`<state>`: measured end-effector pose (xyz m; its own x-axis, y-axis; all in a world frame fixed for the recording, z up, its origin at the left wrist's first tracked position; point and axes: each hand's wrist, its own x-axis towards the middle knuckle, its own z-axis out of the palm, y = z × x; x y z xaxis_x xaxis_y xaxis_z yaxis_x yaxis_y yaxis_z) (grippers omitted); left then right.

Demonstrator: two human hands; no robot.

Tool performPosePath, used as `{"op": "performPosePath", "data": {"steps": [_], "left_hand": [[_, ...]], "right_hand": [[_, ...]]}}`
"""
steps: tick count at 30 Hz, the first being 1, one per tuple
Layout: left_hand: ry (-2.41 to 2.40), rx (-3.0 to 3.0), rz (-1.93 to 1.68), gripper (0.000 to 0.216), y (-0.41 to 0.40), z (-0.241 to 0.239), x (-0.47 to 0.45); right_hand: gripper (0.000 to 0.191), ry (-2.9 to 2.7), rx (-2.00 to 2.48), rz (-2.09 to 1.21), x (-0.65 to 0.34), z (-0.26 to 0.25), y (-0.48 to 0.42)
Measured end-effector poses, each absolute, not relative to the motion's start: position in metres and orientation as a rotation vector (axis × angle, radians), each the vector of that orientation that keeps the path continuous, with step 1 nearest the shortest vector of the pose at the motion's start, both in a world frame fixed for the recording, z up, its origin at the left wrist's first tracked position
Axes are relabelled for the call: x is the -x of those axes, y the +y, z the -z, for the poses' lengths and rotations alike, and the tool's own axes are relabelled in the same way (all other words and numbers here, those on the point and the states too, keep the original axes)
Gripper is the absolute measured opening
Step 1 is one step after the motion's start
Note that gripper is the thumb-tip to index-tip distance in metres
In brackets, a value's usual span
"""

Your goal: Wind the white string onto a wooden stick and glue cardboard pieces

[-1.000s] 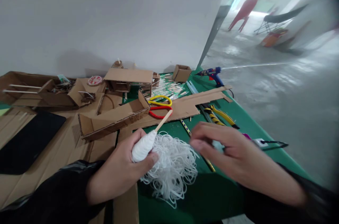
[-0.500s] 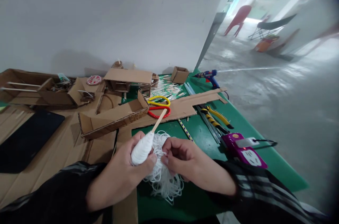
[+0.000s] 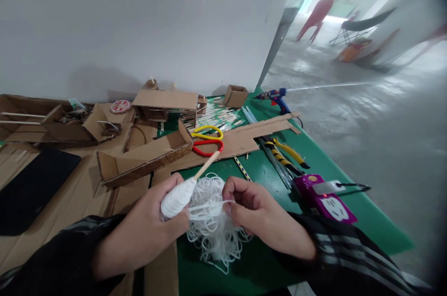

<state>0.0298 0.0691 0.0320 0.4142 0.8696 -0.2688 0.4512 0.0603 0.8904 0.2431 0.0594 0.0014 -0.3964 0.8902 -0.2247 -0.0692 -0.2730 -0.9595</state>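
My left hand [image 3: 153, 221] is closed around a spindle of white string [image 3: 177, 199] wound thickly on a wooden stick [image 3: 207, 164], whose bare end points up and to the right. Between finger and thumb, my right hand [image 3: 249, 205] pinches a strand of the same string, pulled taut across from the spindle. Below and between the hands lies a loose, tangled heap of white string [image 3: 218, 244] on the green tabletop [image 3: 206, 282]. Just beyond the stick's tip are scissors with one yellow and one red handle [image 3: 208, 148]; their blades are hidden.
A long open cardboard box [image 3: 146, 158] sits beyond my left hand, with a black tablet [image 3: 38, 189] at far left. On the right are pliers [image 3: 289, 152], a purple power strip [image 3: 324, 198] and a blue glue gun [image 3: 277, 96]. A wall [image 3: 139, 21] rises behind.
My hands have moved apart, the left with the spindle going leftward and the right slightly rightward. String now stretches between them. The view has shifted a little.
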Motion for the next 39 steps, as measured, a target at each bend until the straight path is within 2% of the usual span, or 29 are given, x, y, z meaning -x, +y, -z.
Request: {"op": "performPosePath", "data": {"steps": [6, 11, 20, 26, 29, 33, 35, 39], "left_hand": [[1.201, -1.63, -0.281, 0.007, 0.075, -0.041, -0.026], [1.154, -1.563, -0.299, 0.021, 0.076, -0.034, -0.03], [1.076, -1.603, -0.389, 0.009, 0.07, -0.016, -0.03], [1.095, -1.589, -0.433, 0.012, 0.067, -0.021, -0.026], [1.084, -1.563, -0.446, 0.011, 0.065, -0.022, -0.026], [1.077, -1.553, -0.467, 0.01, 0.062, -0.024, -0.027], [1.078, -1.577, -0.49, 0.011, 0.061, -0.025, -0.027], [1.075, -1.585, -0.515, 0.011, 0.062, -0.031, -0.026]], "right_hand": [[0.024, -1.254, 1.019, -1.778, -0.243, 0.001, 0.061], [0.023, -1.268, 0.949, -1.849, -0.24, 0.007, 0.06], [0.015, -1.171, 1.044, -1.819, -0.239, 0.013, 0.062], [0.013, -1.296, 1.022, -1.804, -0.244, 0.016, 0.059], [0.009, -1.525, 1.085, -1.547, -0.248, 0.004, 0.057], [0.033, -1.972, 1.026, -1.002, -0.245, -0.025, 0.056], [0.036, -2.125, 0.992, -0.997, -0.237, -0.034, 0.058], [0.036, -2.198, 1.097, -1.201, -0.222, -0.029, 0.064]]}}
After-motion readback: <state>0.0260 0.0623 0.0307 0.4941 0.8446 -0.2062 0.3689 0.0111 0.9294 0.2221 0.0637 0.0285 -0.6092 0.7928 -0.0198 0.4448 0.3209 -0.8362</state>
